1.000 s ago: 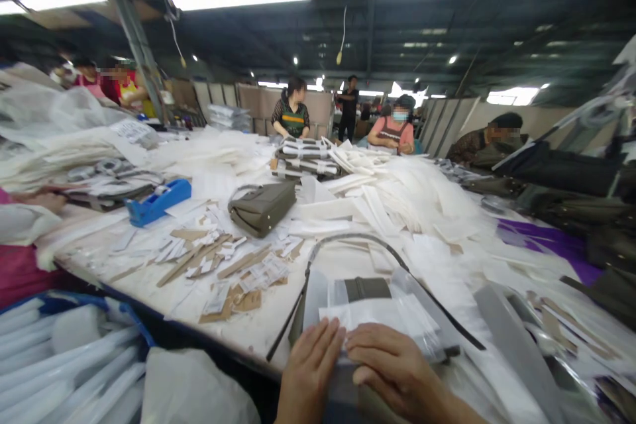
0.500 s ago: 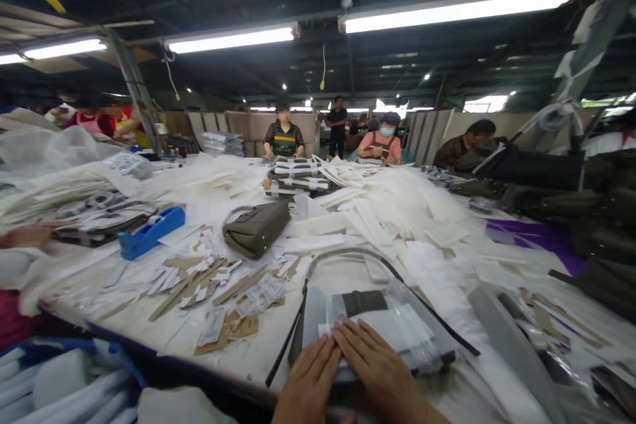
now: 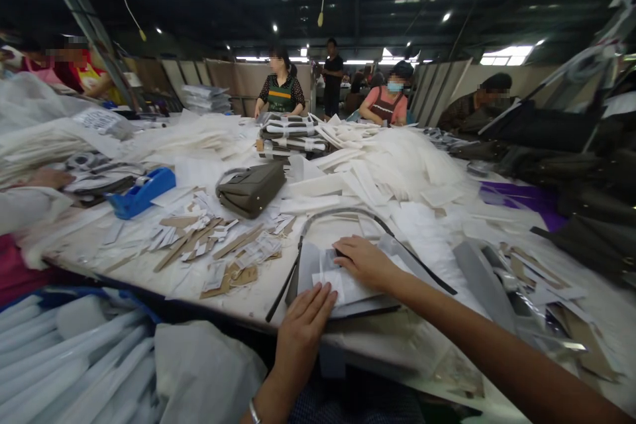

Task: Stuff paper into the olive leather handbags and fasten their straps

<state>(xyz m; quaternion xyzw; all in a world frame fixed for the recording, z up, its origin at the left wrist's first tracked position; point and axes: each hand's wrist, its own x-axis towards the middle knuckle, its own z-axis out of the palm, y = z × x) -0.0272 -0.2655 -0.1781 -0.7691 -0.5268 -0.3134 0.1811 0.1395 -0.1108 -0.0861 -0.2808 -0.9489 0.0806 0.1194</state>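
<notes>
My left hand (image 3: 304, 321) lies flat, fingers stretched out, on the near edge of a clear plastic bag (image 3: 348, 281) with white paper and a dark piece inside, at the table's front edge. Farther in, my right hand (image 3: 362, 258) rests palm down on the same bag with fingers together. A long dark strap (image 3: 342, 215) arcs around the bag, one end running down past my left hand. An olive-grey handbag (image 3: 251, 187) sits beyond it, toward the table's middle.
A blue tape dispenser (image 3: 140, 191) stands at the left. Cardboard strips and small tags (image 3: 209, 245) litter the near table. White paper piles (image 3: 397, 165) cover the centre. Several people sit at the far side; another person's hand (image 3: 47, 179) is at the left. Dark bags (image 3: 571, 165) pile up on the right.
My right hand has slid forward across the bag, away from my left hand, which stays near the front edge. The view has tilted downward.
</notes>
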